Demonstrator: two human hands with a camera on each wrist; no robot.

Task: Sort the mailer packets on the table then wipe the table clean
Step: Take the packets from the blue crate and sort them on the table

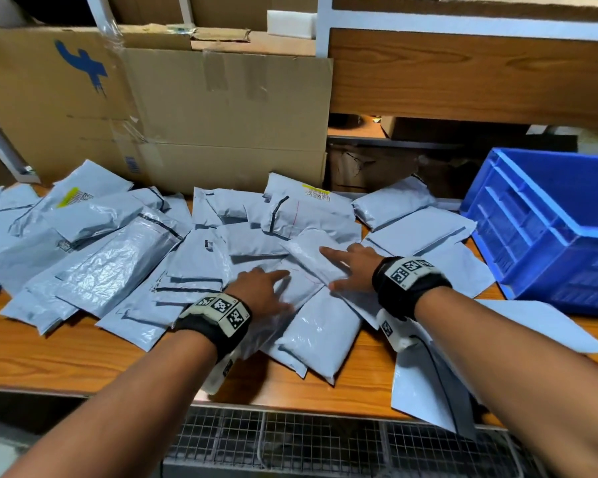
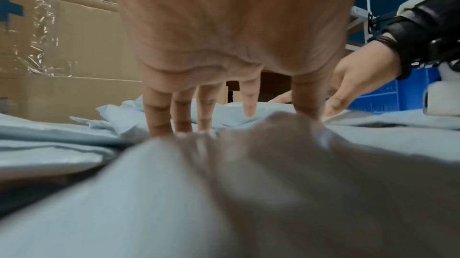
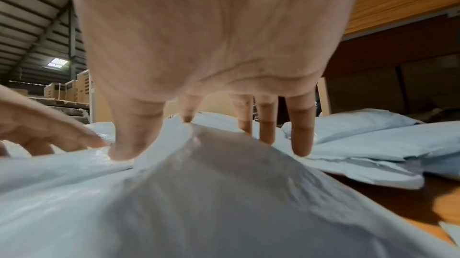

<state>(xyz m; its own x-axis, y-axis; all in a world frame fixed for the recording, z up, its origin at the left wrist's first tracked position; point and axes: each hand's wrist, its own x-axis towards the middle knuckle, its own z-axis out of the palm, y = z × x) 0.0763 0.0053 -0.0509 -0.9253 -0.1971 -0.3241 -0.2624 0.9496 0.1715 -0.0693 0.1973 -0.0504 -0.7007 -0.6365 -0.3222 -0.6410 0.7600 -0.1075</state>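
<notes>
Sorting barely begun — packets (image 1: 201, 257) lie heaped over table (image 1: 66, 353), crate (image 1: 546, 236) shows none, both hands (image 1: 261, 291) (image 1: 354, 267) flat, fingers spread; no wiping yet.

Grey mailer packets (image 1: 194, 243) heaped across the wooden counter (image 1: 66, 357), overlapping in loose layers. Left hand (image 1: 261, 293) flat on the middle of the heap, fingers straight and pointing toward the right hand (image 1: 354, 267), thumb out of sight. Right hand laid palm-down on a small packet (image 1: 313, 253) tilted across the pile, fingers spread, no closed grip visible on either side. Black bands with white coded tags on both wrists. Right of the right hand, a blue plastic crate (image 1: 546, 225) standing on the counter, with flat packets between. Beyond both hands, a large cardboard box (image 1: 187, 112) upright behind the heap. Below the wrists, a puffy packet (image 1: 321, 336) near the counter's front edge.
</notes>
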